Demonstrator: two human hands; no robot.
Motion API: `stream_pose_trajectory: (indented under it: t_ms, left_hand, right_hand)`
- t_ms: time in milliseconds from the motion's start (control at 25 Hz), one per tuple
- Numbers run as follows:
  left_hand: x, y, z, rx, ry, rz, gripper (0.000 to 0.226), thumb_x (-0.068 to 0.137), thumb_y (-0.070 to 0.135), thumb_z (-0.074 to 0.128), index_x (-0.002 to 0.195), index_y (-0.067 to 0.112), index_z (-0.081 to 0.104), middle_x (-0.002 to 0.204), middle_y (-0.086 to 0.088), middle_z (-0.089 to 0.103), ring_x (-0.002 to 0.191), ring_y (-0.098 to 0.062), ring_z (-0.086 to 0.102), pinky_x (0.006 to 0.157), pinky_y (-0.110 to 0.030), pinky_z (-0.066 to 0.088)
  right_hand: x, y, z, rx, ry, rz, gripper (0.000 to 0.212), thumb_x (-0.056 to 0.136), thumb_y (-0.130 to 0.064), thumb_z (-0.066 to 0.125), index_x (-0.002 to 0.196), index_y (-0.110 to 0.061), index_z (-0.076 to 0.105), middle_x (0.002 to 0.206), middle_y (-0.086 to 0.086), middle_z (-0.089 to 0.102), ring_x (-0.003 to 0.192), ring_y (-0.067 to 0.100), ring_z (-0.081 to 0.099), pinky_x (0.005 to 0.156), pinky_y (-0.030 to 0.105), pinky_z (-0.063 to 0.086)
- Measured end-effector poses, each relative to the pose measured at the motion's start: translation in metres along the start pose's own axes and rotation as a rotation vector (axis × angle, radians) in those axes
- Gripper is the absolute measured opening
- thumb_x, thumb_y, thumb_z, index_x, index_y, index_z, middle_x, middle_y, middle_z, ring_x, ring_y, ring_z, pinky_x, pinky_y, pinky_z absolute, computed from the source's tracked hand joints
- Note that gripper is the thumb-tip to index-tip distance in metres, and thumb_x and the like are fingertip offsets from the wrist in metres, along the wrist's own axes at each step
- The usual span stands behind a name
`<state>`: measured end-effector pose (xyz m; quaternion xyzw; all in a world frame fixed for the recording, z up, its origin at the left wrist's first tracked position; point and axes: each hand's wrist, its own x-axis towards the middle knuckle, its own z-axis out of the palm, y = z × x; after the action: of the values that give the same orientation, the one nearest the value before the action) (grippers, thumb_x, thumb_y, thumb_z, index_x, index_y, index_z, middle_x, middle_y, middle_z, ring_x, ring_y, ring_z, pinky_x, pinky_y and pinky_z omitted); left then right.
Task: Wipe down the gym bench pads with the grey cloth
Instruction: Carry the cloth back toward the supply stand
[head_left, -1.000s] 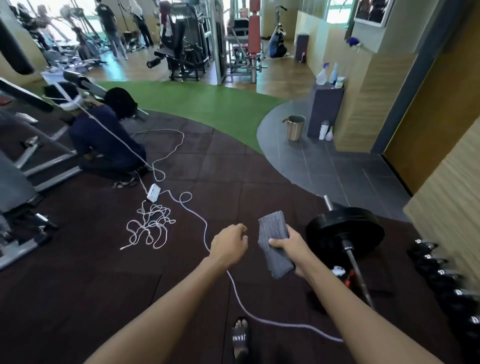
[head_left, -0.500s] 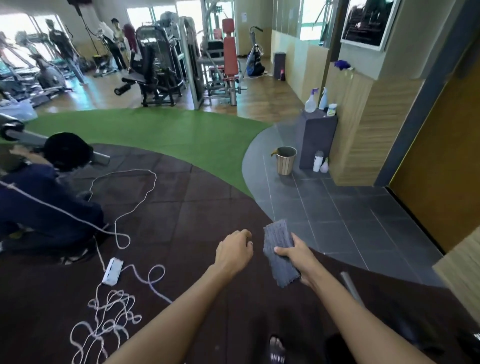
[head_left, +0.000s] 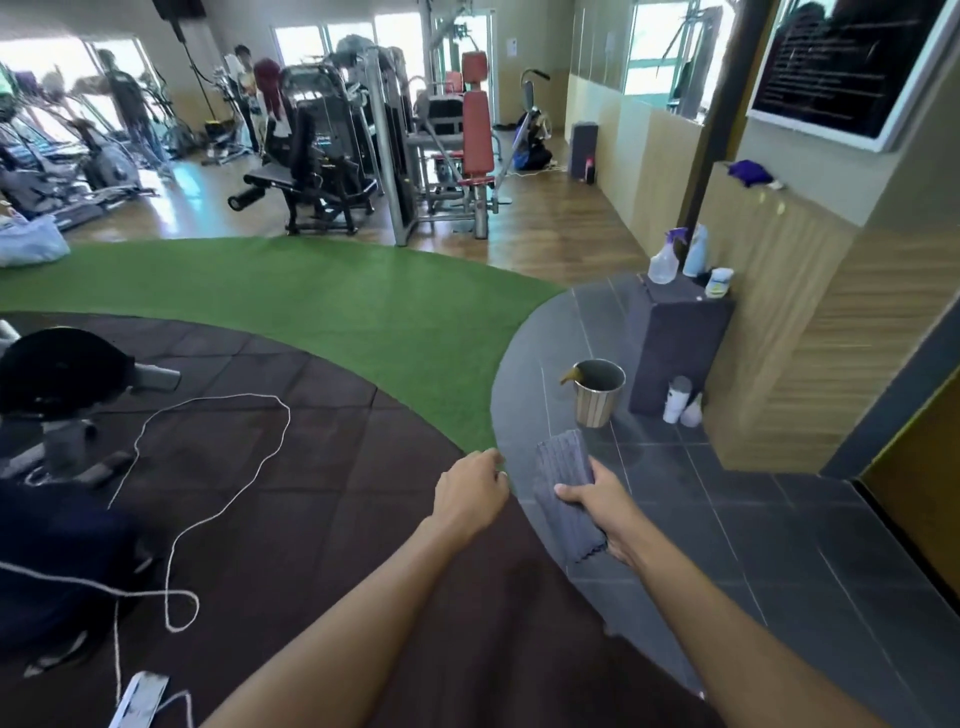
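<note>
One wide-angle camera sits on my head, looking forward and down along my outstretched forearms. It faces across the green turf (head_left: 332, 312) toward distant weight machines (head_left: 395, 156). My arms are nearest the lens.

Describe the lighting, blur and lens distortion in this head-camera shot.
Head view: the far windows are blown out by daylight, glare streaks the wooden floor, wide-angle distortion bends the wall panelling at right, the distant machines look soft, while the right hand and grey cloth stay fairly sharp.
</note>
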<state>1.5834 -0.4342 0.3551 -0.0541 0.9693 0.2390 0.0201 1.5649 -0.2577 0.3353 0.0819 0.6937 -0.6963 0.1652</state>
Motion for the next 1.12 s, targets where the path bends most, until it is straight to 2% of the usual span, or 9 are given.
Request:
stream_pose_trajectory:
  t_ms: [120,280,440,640,760,840,960,1040,1120]
  left_hand:
    - [0.115,-0.007,0.001,0.022,-0.024,0.031,0.035,0.094,0.023,0.045,0.126,0.017,0.058,0.126,-0.005,0.063,0.115,-0.026,0.059,0.095,-0.040,0.047]
    - [0.315,-0.020,-0.003,0.048,-0.041,0.064,0.037,0.095,0.023,0.046,0.128,0.015,0.058,0.131,-0.006,0.061,0.119,-0.026,0.057,0.098,-0.039,0.047]
    - [0.486,0.001,-0.020,0.053,-0.052,0.106,0.037,0.094,0.023,0.046,0.128,0.014,0.058,0.129,-0.007,0.062,0.117,-0.027,0.058,0.096,-0.039,0.048]
    - [0.680,0.030,0.000,0.047,-0.111,0.161,0.038,0.092,0.021,0.047,0.128,0.017,0.060,0.129,-0.006,0.063,0.116,-0.025,0.059,0.096,-0.038,0.050]
    - [0.801,0.053,0.031,0.061,-0.158,0.201,0.038,0.092,0.022,0.048,0.128,0.017,0.060,0.127,-0.008,0.065,0.115,-0.027,0.061,0.094,-0.038,0.051]
    - [0.875,0.072,0.048,0.070,-0.197,0.219,0.038,0.093,0.021,0.047,0.129,0.016,0.059,0.127,-0.008,0.065,0.116,-0.027,0.060,0.094,-0.038,0.050]
    - [0.978,0.107,0.068,0.112,-0.270,0.267,0.039,0.093,0.020,0.046,0.130,0.017,0.058,0.130,-0.007,0.063,0.118,-0.026,0.058,0.094,-0.037,0.049]
    - [1.034,0.134,0.079,0.135,-0.314,0.333,0.039,0.093,0.020,0.046,0.130,0.017,0.057,0.131,-0.006,0.063,0.119,-0.026,0.058,0.094,-0.036,0.048]
    - [1.090,0.164,0.094,0.157,-0.359,0.409,0.038,0.095,0.020,0.045,0.130,0.018,0.057,0.131,-0.005,0.062,0.119,-0.025,0.058,0.094,-0.036,0.047]
  right_hand:
    - [0.108,-0.030,0.007,0.014,0.008,-0.008,0.041,0.089,0.013,0.058,0.125,-0.005,0.054,0.114,0.017,0.065,0.094,0.026,0.063,0.071,0.029,0.053]
    - [0.287,-0.084,0.016,0.026,0.032,-0.037,0.042,0.087,0.017,0.055,0.126,0.000,0.054,0.118,0.020,0.064,0.098,0.027,0.061,0.072,0.023,0.053]
    - [0.432,-0.146,0.006,0.039,0.110,-0.021,0.044,0.088,0.013,0.059,0.129,0.001,0.051,0.117,0.021,0.064,0.095,0.027,0.062,0.080,0.035,0.054]
    - [0.603,-0.189,-0.028,0.056,0.185,0.031,0.041,0.087,0.013,0.060,0.126,0.004,0.053,0.102,0.016,0.067,0.084,0.024,0.064,0.072,0.030,0.056]
    - [0.711,-0.203,-0.061,0.127,0.225,0.057,0.037,0.088,0.016,0.056,0.121,-0.002,0.054,0.088,0.009,0.065,0.072,0.019,0.062,0.056,0.022,0.056]
    - [0.774,-0.212,-0.088,0.182,0.282,0.076,0.038,0.088,0.015,0.056,0.121,-0.004,0.053,0.088,0.007,0.064,0.072,0.018,0.061,0.052,0.020,0.055]
    - [0.860,-0.225,-0.132,0.261,0.372,0.150,0.039,0.088,0.013,0.058,0.123,-0.005,0.055,0.095,0.011,0.067,0.080,0.024,0.065,0.061,0.031,0.058]
    - [0.900,-0.239,-0.158,0.275,0.459,0.202,0.039,0.087,0.010,0.060,0.123,-0.005,0.056,0.104,0.015,0.068,0.089,0.029,0.065,0.079,0.041,0.058]
    - [0.941,-0.254,-0.183,0.279,0.514,0.220,0.041,0.088,0.008,0.061,0.124,-0.009,0.056,0.111,0.015,0.067,0.097,0.029,0.064,0.089,0.042,0.053]
